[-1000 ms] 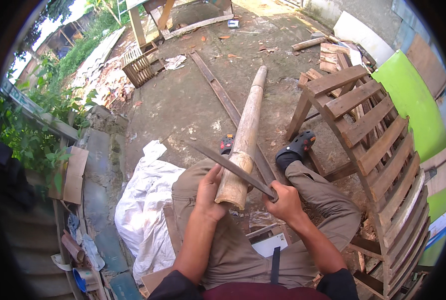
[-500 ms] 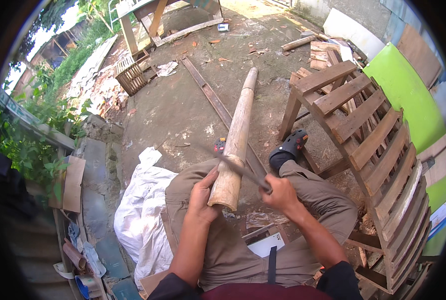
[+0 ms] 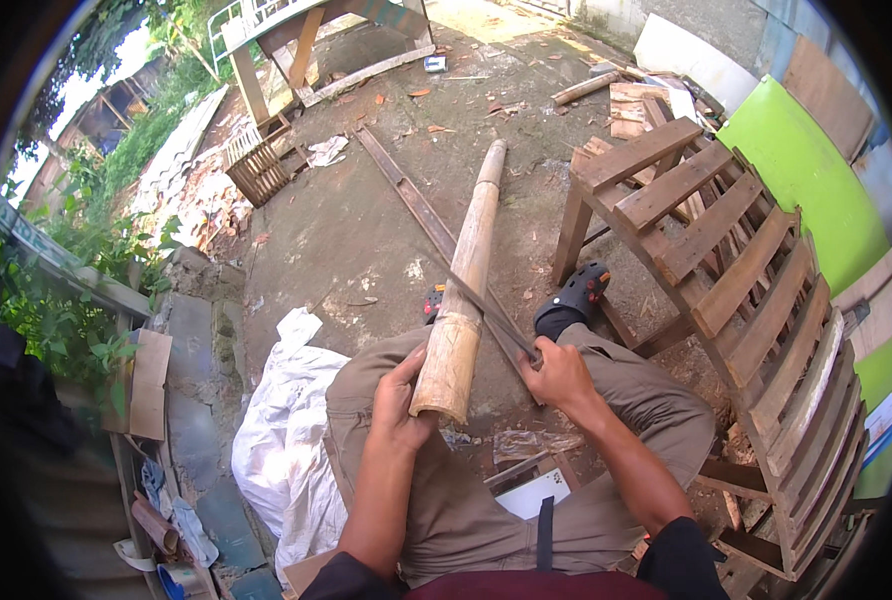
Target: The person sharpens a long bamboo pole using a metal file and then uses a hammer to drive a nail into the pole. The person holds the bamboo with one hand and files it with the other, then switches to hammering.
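A pale length of split bamboo (image 3: pixel 450 362) slants away from me between my knees, its cut hollow end nearest me. My left hand (image 3: pixel 399 402) grips the near end from its left side, thumb along the edge. In my right hand (image 3: pixel 560 376) is the handle end of a long, thin dark blade (image 3: pixel 501 322); its exact kind is hard to tell. The blade lies slantwise across the bamboo's upper face, just beyond a node. My fingers cover most of its handle.
To my right stands a slatted wooden rack (image 3: pixel 711 240). White cloth (image 3: pixel 291 430) lies by my left leg. A long narrow brown strip (image 3: pixel 406 190) rests on the ground beyond the bamboo. Farther off are a small slatted crate (image 3: pixel 258 170) and a green panel (image 3: pixel 811 180).
The blade has moved up along the bamboo, away from me, and now shows more sharply. My right hand has moved slightly up; my left hand keeps its grip.
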Demonstrator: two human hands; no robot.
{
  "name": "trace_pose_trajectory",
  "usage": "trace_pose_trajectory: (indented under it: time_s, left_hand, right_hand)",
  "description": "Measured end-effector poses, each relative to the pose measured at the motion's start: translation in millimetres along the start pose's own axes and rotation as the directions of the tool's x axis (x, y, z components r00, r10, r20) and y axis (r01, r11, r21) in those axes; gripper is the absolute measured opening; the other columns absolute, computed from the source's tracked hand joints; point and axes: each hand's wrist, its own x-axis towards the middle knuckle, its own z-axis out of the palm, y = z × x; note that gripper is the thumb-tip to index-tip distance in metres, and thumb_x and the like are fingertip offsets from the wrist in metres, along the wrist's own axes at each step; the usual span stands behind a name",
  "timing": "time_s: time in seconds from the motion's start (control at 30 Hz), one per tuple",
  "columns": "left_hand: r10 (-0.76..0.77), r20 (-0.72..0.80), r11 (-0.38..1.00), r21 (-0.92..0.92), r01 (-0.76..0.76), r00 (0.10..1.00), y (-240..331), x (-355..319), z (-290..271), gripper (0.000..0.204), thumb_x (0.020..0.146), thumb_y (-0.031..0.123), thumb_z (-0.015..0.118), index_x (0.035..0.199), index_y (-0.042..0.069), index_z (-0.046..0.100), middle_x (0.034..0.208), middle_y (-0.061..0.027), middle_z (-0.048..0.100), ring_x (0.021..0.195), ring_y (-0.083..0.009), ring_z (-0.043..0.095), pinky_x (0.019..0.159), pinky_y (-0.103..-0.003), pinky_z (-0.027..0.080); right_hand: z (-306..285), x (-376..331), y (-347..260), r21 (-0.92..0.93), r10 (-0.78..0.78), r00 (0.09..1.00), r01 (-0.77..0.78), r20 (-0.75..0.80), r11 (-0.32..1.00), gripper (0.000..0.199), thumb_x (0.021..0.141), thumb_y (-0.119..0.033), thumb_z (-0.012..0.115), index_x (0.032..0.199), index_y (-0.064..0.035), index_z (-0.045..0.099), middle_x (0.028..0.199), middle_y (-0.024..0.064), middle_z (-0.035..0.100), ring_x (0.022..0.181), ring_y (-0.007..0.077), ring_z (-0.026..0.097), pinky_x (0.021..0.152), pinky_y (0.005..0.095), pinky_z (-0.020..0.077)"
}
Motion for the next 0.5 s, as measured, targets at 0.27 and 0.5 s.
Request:
trace_pose_trajectory:
  time_s: [0.27,0.5]
  left_hand:
    - [-0.023,-0.057,1.0,0.015,0.024,0.998,-2,0,-3,0.04,0.101,0.017,0.055,0.136,-0.002,0.051,0.123,-0.0158,0.066,0.107,-0.0267,0.068,0.095,-0.042,0.056]
    - [0.021,-0.077,0.998,-0.056,-0.025,0.997,3,-4,4,0.04,0.1,0.019,0.057,0.131,-0.006,0.052,0.123,-0.0206,0.065,0.107,-0.0304,0.067,0.097,-0.045,0.055]
  right_hand:
    - [-4,-12,-10,0.118,0.009,0.998,-0.016,0.057,0.993,0.019,0.075,-0.017,0.073,0.081,-0.0046,0.06,0.071,0.019,0.066,0.07,0.0424,0.066,0.063,0.0498,0.0522]
    - [3,-13,-4,0.109,-0.154,0.988,0.153,0.002,0.982,0.019,0.08,-0.019,0.072,0.081,-0.0037,0.061,0.067,0.0204,0.064,0.068,0.0425,0.066,0.06,0.0486,0.0517]
